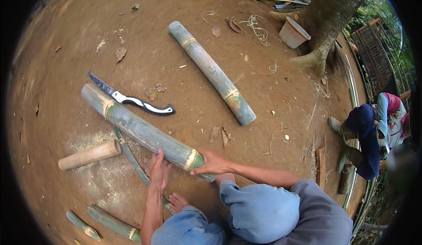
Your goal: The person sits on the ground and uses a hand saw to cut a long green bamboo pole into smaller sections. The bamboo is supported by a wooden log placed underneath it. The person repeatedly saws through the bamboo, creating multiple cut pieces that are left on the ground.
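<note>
A thick green bamboo pole (pixel 140 131) with pale node rings lies slanted on the bare brown dirt ground (pixel 79 38), its far end toward the upper left and its near end at the person's knees. The right hand (pixel 210 162) is cupped over that near end, fingers wrapped round the green stem just beside the pale ring, thumb on the near side. The left hand (pixel 158 171) lies flat with its fingers pressed together and pointing up toward the pole, fingertips touching its lower edge; whether the palm bears on the pole or on the narrow green bamboo strip (pixel 131 157) running beneath it cannot quite be told from this angle. A bare foot (pixel 178 201) rests on the ground just below the left hand, and the knees are in faded blue trousers. A short pale tan bamboo piece (pixel 89 155) lies beside the pole on its lower left, in a patch of light sawdust. Just above the pole lies a handsaw (pixel 132 99) with a dark blade and a black-and-white handle, near but apart from it. A second long green bamboo pole (pixel 212 71) lies well apart toward the upper middle. Two short green bamboo offcuts (pixel 112 222) sit at the lower left. At the upper right a pinkish clay pot (pixel 293 33) leans at the foot of a tree trunk (pixel 327 16), and another person (pixel 373 131) in dark trousers crouches at the right edge.
</note>
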A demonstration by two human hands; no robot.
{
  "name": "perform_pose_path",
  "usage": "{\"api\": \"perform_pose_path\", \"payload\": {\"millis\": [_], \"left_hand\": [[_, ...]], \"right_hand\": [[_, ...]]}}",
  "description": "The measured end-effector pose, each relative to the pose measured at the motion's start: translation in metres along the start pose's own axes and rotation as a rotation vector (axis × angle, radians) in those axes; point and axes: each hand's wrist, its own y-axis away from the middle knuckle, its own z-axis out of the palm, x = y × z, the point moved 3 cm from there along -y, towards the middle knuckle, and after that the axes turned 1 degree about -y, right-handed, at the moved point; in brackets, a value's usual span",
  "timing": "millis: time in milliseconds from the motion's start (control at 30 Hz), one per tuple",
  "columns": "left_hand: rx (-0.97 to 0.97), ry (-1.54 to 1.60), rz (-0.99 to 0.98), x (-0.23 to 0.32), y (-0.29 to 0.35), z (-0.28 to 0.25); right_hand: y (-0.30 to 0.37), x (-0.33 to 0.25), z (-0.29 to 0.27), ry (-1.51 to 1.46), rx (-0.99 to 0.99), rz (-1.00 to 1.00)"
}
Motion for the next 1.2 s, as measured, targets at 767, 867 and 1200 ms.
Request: {"api": "perform_pose_path", "payload": {"millis": [767, 867, 1200], "left_hand": [[-0.049, -0.582, -0.266, 0.002, -0.034, 0.02], [-0.101, -0.834, -0.323, 0.012, -0.053, 0.037], [0.436, -0.755, -0.157, -0.064, -0.139, 0.121]], "right_hand": [[-0.024, 0.092, -0.226, 0.294, 0.635, 0.111], [-0.018, 0.09, -0.209, 0.348, 0.722, 0.079], [-0.018, 0.076, -0.134, 0.453, 0.702, 0.063]]}}
